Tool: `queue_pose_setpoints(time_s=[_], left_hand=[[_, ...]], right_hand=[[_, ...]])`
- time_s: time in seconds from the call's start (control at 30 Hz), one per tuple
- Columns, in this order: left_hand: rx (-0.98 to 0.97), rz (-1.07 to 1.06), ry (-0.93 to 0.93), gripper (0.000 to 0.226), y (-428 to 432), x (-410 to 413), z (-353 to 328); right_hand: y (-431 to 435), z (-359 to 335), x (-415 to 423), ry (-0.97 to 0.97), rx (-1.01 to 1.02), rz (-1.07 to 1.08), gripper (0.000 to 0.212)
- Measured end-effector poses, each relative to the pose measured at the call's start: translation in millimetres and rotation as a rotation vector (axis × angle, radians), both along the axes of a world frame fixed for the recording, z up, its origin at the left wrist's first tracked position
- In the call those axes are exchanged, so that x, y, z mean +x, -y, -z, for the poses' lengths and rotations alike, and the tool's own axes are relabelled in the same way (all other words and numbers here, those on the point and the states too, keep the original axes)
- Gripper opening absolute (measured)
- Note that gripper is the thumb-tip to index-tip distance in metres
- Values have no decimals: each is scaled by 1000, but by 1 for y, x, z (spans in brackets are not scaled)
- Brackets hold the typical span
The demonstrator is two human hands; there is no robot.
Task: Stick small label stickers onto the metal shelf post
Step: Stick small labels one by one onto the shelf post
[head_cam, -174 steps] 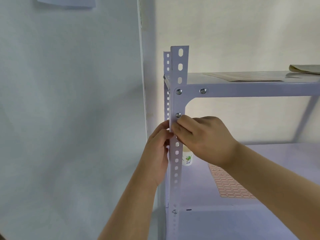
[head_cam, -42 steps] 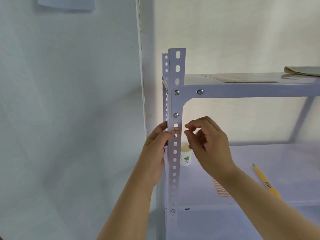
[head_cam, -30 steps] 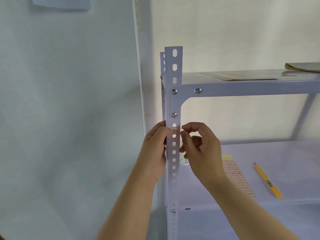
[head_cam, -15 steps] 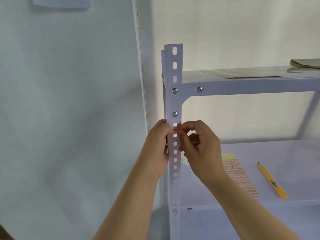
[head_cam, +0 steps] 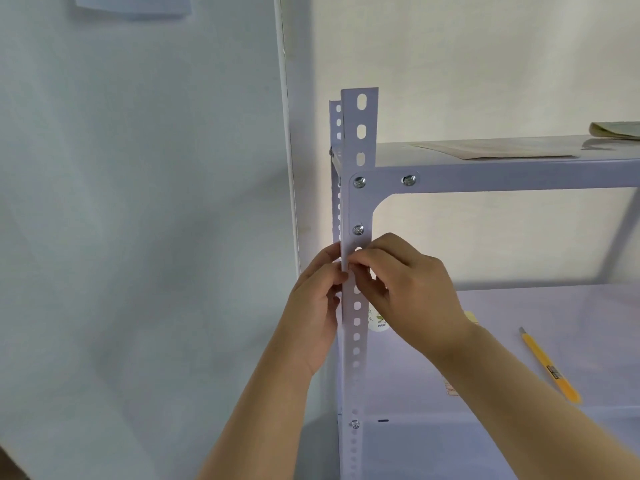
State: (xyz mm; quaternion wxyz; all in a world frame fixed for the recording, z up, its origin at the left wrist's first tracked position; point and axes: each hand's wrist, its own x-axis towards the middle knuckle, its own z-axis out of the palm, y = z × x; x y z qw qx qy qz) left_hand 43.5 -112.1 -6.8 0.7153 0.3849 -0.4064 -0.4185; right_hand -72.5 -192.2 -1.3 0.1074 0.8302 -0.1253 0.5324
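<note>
The white perforated metal shelf post (head_cam: 360,133) stands upright in the middle of the view. My left hand (head_cam: 311,306) grips the post's left edge just below the third bolt. My right hand (head_cam: 412,289) reaches across the post's front face at the same height, thumb and fingertips pinched together against the metal. The small label sticker is hidden under those fingertips. Only a corner of the sticker sheet (head_cam: 452,389) shows on the lower shelf beneath my right forearm.
A yellow utility knife (head_cam: 547,365) lies on the lower shelf (head_cam: 536,306) to the right. A small white bottle (head_cam: 379,322) stands behind the post. Paper sheets (head_cam: 491,150) rest on the top shelf. A wall corner runs just left of the rack.
My right hand has moved left over the post's face and now covers the sticker that was visible a second ago. My left hand has stayed on the post's edge.
</note>
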Motion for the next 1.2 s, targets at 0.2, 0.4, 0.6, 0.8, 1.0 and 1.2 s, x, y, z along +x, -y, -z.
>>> queue_pose_setpoints(time_s=[0.2,0.4,0.6,0.8,1.0,1.2], left_hand=[[18,0,42,39,2,3,3],[14,7,70,31,-2,1,-1],[29,-9,55,33,-3,2,-1],[33,-12,33,36,-3,1,0],[41,-15,16,43,-2,2,1],[39,-7,17,40,-3,2,0]], right_hand=[[1,-18,-2,-143,-293,145,17],[4,-21,1,-228,-455,238,16],[8,-18,5,-242,-420,239,19],[8,-12,-3,-214,-270,101,18],[12,-5,-11,-139,-116,50,13],[7,-11,-9,-162,-252,66,9]])
